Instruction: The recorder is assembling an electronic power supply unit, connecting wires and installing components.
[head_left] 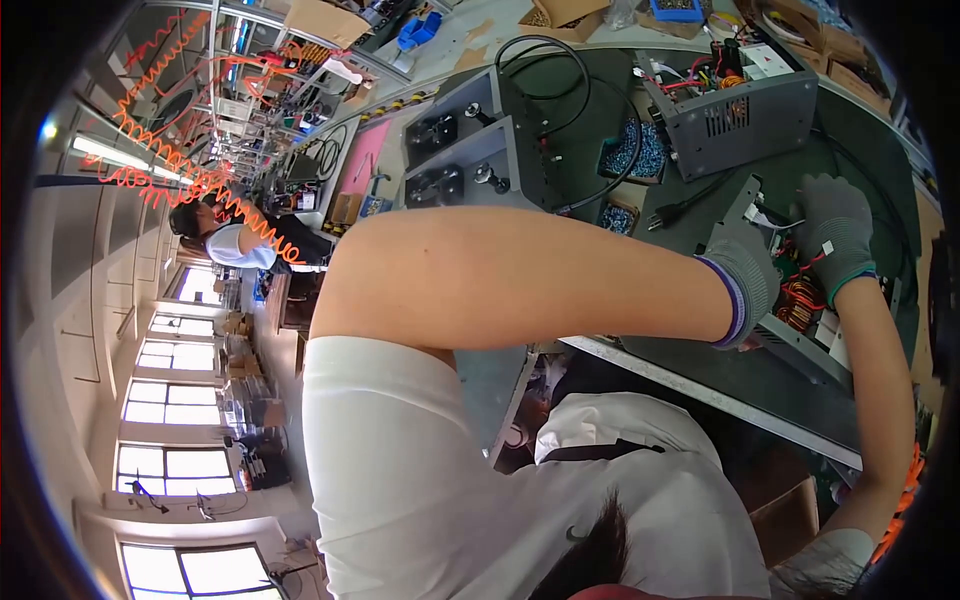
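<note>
An open grey metal housing [812, 360] lies on the dark mat at the right, with a copper-wound coil [798, 300] and coloured wires inside. My left hand [745, 275], in a grey knit glove, grips its left side; most of the fingers are hidden. Over the far end of the same housing, my right hand [838, 225] wears a matching glove with its fingers curled down among the wires. What those fingers pinch is hidden. Close to them runs a white cable connector [768, 217], and a small white plug [827, 247] on a red wire shows against the right glove.
Beyond my hands stands another open grey unit [740, 125] with vents. Small boxes of blue screws [630, 150] sit left of it, beside a black power plug [668, 215]. Two dark grey housings with knobs [480, 150] are left of centre. A person [240, 240] is far left.
</note>
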